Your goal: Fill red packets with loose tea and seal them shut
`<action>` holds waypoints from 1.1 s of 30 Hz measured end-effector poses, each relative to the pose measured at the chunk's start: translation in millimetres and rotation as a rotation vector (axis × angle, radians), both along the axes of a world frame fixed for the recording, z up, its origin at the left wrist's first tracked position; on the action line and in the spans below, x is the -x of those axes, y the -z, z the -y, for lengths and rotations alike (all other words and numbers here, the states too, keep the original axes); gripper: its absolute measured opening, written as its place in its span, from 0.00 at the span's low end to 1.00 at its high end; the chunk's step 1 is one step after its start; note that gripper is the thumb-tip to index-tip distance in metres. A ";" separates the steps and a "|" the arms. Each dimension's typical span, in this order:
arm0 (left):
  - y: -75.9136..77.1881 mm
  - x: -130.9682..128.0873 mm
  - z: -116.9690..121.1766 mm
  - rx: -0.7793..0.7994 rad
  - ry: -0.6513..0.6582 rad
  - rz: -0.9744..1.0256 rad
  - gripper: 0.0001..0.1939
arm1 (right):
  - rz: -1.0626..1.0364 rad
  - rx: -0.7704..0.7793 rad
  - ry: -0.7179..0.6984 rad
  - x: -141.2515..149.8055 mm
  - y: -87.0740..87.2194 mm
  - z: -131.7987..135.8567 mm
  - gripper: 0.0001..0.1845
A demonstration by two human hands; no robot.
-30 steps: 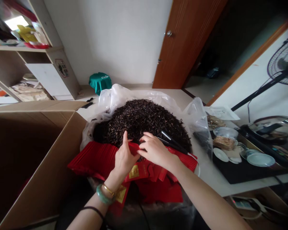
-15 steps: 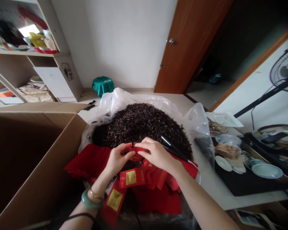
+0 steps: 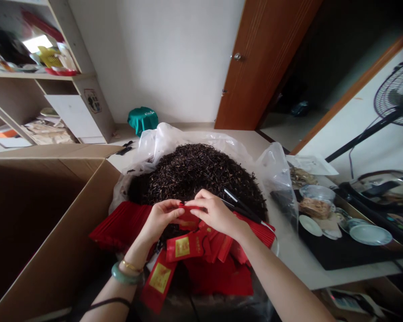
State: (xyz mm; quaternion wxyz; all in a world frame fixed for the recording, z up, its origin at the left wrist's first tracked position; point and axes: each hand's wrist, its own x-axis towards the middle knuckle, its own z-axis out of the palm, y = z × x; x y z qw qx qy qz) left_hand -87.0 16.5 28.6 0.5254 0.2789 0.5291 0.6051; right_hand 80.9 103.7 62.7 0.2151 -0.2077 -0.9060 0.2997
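My left hand (image 3: 159,218) and my right hand (image 3: 212,212) pinch the top of one small red packet (image 3: 189,220) between them, at the near edge of a big heap of dark loose tea leaves (image 3: 198,173) in a clear plastic bag (image 3: 275,167). Below my hands lie several red packets with gold labels (image 3: 183,247), and a stack of flat red packets (image 3: 121,221) spreads to the left. A black-handled tool (image 3: 242,207) rests on the leaves just right of my right hand.
A large open cardboard box (image 3: 53,214) stands at the left. On the right, a dark tray (image 3: 336,250) carries small dishes and cups, with a kettle (image 3: 383,188) and a fan (image 3: 396,94) behind. A green stool (image 3: 143,120), shelves (image 3: 36,76) and a brown door (image 3: 262,62) are farther back.
My hands came together on one red packet and lifted it at the heap's edge. More labelled packets have slid down below my hands. The view tilted slightly.
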 end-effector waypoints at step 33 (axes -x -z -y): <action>2.9 -14.9 -0.4 -0.055 -0.066 -0.076 0.20 | -0.250 0.133 0.181 12.7 17.3 6.8 0.09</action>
